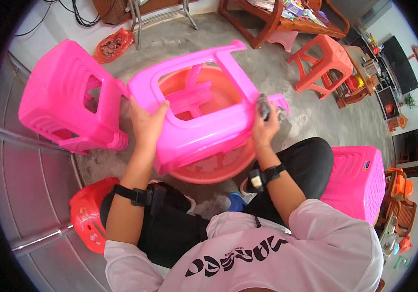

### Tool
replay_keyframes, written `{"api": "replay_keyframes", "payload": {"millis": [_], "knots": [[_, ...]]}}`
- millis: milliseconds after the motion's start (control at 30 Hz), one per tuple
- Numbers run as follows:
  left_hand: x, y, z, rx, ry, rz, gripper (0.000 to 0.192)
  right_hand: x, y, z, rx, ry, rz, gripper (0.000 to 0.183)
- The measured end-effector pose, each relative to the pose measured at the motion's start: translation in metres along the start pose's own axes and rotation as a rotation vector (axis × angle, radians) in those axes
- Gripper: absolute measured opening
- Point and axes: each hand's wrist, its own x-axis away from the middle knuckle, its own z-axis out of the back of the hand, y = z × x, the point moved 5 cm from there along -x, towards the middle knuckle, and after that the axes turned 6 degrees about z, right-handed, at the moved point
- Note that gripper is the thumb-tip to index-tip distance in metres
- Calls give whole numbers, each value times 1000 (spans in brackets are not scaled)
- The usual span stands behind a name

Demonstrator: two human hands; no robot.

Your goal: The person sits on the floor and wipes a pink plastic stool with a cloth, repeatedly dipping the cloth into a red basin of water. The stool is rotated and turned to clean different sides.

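A bright pink plastic stool [209, 126] lies tipped on its side in front of me, held over a round orange-red plastic basin [207, 177]. My left hand [145, 122] grips the stool at its left end, thumb on the near side face. At the right, my right hand [266, 127] has a wet-looking dark grey cloth [263, 106] bunched in its fingers, pressed against the stool's leg end. Through the opening in the stool's side I see its other legs and the basin's inside. The fingers of my left hand are partly hidden behind the stool.
Another pink stool [66, 95] stands close on the left, and a third [355, 179] is at my right. A red plastic stool [88, 215] sits by a metal door [33, 175]. Beyond are a red bag [116, 45], a wooden bench [304, 27] and an orange stool [326, 62].
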Motion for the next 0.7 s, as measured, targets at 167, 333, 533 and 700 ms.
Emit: {"api": "replay_keyframes", "payload": {"millis": [167,333,533,700], "knots": [[-11,-9,7,-29,30,50,99,39,-122,-35,-136,-352,302,45],[-11,-14,7,90,-9,42,93,73,-197,-63,-358,-593,390,45],[-4,2,14,55,-259,36,93,74,-190,-58,-358,-558,422,48],[22,0,3,-331,-9,-111,97,64,-149,-34,-202,-407,392,42]]}}
